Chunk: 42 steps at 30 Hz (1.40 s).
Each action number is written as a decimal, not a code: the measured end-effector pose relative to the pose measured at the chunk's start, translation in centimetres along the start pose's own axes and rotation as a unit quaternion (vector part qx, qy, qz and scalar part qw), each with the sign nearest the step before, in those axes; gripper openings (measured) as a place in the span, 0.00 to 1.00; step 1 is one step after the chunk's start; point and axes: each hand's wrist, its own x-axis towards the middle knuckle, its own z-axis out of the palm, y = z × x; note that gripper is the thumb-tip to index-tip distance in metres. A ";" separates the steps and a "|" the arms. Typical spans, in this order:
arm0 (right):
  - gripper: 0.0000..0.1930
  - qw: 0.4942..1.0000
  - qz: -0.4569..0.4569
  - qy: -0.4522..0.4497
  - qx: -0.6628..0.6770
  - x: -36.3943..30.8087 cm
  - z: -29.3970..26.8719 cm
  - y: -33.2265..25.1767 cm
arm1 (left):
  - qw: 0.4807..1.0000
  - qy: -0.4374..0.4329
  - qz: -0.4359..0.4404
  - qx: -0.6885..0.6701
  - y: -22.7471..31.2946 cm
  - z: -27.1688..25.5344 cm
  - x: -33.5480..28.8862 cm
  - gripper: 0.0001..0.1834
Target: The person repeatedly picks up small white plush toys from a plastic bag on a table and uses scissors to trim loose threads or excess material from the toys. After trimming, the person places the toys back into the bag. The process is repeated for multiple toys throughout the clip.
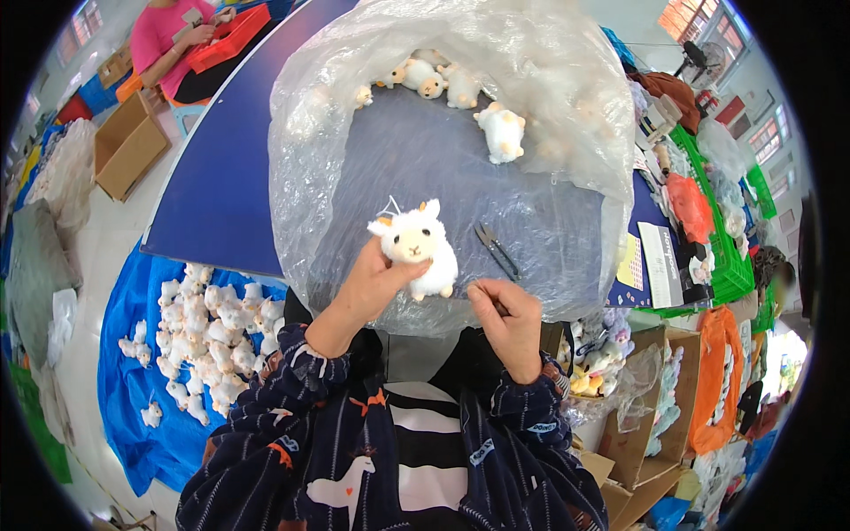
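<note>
A white plush sheep (429, 243) with small ears, dark eyes and a pale snout faces up in my left hand (374, 281), whose fingers and thumb wrap its side. A thin white loop stands out at the top of its head. My right hand (509, 320) is closed in a pinch just right of the toy's feet, apart from it; what the fingertips hold, if anything, is too small to make out. Dark thread snips (498, 251) lie on the clear plastic bag (398, 173) to the right of the toy. Farther back on the bag lies another plush sheep (502, 133).
Several plush sheep (429, 81) sit at the bag's far end on the blue table (208, 195). Many more lie on a blue sheet (133, 380) at lower left. A co-worker (177, 40) handles a red tray (232, 40) at far left. Cardboard boxes (637, 442) stand at right.
</note>
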 end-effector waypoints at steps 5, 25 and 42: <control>0.16 0.977 0.076 -0.004 0.198 0.0 -0.2 -0.5 | 0.917 -0.112 0.149 0.354 2.1 1.7 -0.7 0.30; 0.08 0.811 0.106 0.125 0.562 -1.0 -5.4 3.3 | 0.885 -0.084 0.160 0.430 0.1 0.0 0.2 0.22; 0.26 0.642 -0.280 0.136 0.701 -8.9 -21.7 5.7 | 0.865 -0.076 0.169 0.466 0.2 0.7 1.1 0.13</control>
